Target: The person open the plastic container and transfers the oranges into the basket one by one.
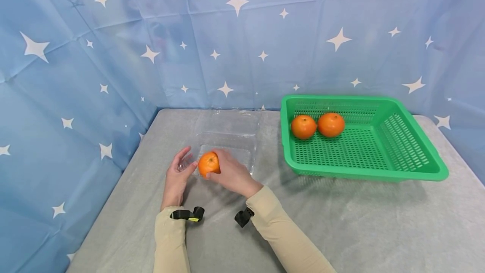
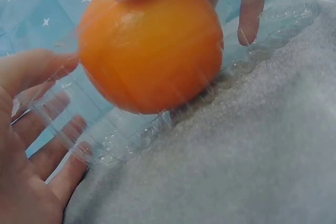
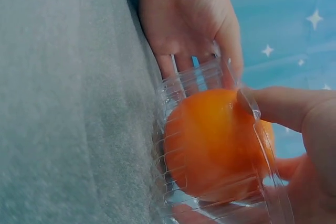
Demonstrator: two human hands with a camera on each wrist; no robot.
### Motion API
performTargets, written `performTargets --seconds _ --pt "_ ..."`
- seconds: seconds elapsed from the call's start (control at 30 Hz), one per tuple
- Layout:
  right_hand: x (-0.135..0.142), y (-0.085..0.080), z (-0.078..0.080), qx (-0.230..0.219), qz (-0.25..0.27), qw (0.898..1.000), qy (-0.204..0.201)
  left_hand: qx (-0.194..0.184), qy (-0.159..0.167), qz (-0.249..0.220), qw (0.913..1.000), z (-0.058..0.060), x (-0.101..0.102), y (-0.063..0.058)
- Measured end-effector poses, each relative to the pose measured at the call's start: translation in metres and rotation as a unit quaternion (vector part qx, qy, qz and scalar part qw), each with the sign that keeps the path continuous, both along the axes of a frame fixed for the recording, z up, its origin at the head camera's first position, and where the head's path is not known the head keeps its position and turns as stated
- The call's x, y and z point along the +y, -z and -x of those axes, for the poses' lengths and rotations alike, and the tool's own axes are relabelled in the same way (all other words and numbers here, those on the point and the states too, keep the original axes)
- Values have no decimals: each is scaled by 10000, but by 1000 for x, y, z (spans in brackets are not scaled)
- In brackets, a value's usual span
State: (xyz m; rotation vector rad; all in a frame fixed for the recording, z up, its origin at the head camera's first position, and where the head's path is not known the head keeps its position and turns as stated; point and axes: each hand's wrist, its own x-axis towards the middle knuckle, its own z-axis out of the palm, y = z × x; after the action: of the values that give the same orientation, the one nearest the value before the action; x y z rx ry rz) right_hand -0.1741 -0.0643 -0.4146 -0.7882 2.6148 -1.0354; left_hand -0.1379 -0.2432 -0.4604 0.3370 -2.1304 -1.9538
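Note:
An orange (image 1: 209, 164) is in my right hand (image 1: 233, 175), thumb at the near side and fingers around the far side. It sits low within the front left part of an open clear plastic container (image 1: 242, 155), seen through the front wall in both wrist views. At the container's left end is my left hand (image 1: 179, 178), its thumb by the rim next to the orange (image 2: 152, 51). The other left fingers (image 2: 68, 177) are extended and spread outside the end wall. Whether the orange touches the container floor is hard to tell.
To the right stands a green plastic basket (image 1: 363, 174) with two more oranges, a left one (image 1: 303, 127) and a right one (image 1: 331, 124), in its back left corner. The container's clear lid (image 1: 235, 121) lies back toward the starry blue curtain (image 1: 257, 33). Grey cloth covers the table (image 1: 341, 222).

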Motion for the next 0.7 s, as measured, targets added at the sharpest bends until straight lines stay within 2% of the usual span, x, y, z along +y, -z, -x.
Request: performTargets --seconds 0.1,0.27,0.47,0.57,0.7 --pt "0 0 0 -62 38 10000 -14 -2 31 44 10000 0 0 0" --pt "-1 0 1 -139 29 9997 187 -9 46 63 10000 0 1 0" --pt "-1 0 1 -73 10 9992 391 -94 -237 152 9996 1 1 1" --pt "0 1 1 33 -15 9991 422 -105 -393 -6 9992 1 1 2" --pt "1 1 0 114 -22 9988 475 122 -400 -295 9987 2 1 4"
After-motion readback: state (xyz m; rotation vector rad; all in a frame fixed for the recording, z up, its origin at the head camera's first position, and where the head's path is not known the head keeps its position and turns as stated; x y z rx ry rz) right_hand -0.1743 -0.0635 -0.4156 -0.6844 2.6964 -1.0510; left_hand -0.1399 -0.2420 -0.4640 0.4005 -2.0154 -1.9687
